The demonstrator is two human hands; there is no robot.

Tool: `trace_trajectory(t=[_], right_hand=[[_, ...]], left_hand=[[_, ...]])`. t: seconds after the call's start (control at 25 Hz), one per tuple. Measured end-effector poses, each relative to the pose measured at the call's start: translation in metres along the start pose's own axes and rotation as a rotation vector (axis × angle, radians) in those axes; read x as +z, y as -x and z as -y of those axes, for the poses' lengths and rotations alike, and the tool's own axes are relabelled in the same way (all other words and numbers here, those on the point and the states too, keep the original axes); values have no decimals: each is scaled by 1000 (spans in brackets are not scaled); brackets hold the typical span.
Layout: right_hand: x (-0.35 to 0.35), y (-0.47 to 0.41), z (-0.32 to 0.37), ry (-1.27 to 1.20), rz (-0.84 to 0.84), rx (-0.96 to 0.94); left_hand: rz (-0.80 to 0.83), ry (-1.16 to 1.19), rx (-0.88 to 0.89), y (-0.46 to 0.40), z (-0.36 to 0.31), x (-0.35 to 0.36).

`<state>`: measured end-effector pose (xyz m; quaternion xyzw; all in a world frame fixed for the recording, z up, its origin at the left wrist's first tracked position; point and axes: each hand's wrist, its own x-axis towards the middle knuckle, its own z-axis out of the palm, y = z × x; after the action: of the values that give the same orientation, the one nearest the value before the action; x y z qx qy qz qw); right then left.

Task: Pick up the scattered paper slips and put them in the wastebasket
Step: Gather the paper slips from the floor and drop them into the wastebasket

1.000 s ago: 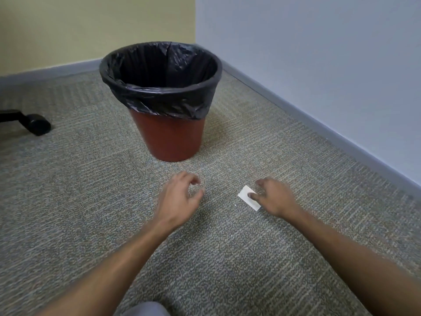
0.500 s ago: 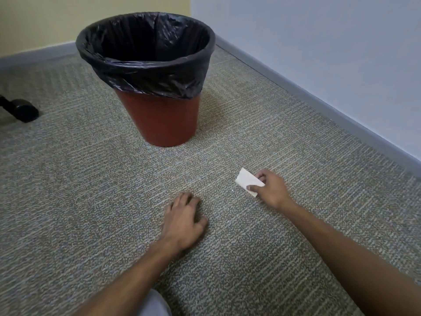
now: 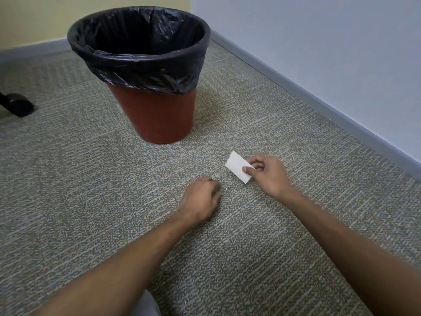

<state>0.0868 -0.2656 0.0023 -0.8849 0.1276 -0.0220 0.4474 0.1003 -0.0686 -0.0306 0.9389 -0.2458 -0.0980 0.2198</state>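
Note:
A small white paper slip (image 3: 237,166) is pinched between the thumb and fingers of my right hand (image 3: 268,174), just above the carpet. My left hand (image 3: 201,198) rests on the carpet to the left of it, fingers curled under; whether it holds anything is hidden. The wastebasket (image 3: 159,117) is a red-brown bucket lined with a black bag, standing upright beyond both hands. Its inside looks dark and I see no slips in it.
Grey patterned carpet (image 3: 68,190) covers the floor. A pale wall with a grey baseboard (image 3: 319,96) runs along the right. A black chair caster (image 3: 18,107) sits at the far left. A bit of grey cloth (image 3: 145,306) shows at the bottom edge.
My right hand closed on the slip and lifted its edge off the carpet. My left hand drew back toward me and curled its fingers onto the carpet. The view moved closer to the wastebasket.

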Motion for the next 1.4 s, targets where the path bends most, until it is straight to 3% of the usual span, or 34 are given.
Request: trace_trajectory(t=[0.28,0.44,0.68,0.76,0.88,1.0,1.2,1.32,1.4], right_hand=[[-6,-4,-13,-57,-32,11],[-18,-16,-12,-86,-60,-21],[-42,-58,27,-109,-98,-124],[-52,-74,64,-167,-97,-169],[-73,-96,134,-218,-114,-261],[-92,-119,205,-264,-150,-344],[-71,-165,281,-215,-23,-341],[-49,-183,295,-112,117,-264],[-47,-189,294,-42,111,-206]], left_hand=[[-60,-84,83,-33,-5,29],[-42,-196,240,-33,-7,32],[195,-352,290,-47,-25,8],[114,-365,311,-49,-35,-24],[-212,-291,315,-64,-45,-105],[-480,-304,229,-79,-48,-197],[-631,-188,-49,-99,-13,-302],[-532,-231,-223,-113,23,-332],[-437,-246,-400,-119,48,-344]])
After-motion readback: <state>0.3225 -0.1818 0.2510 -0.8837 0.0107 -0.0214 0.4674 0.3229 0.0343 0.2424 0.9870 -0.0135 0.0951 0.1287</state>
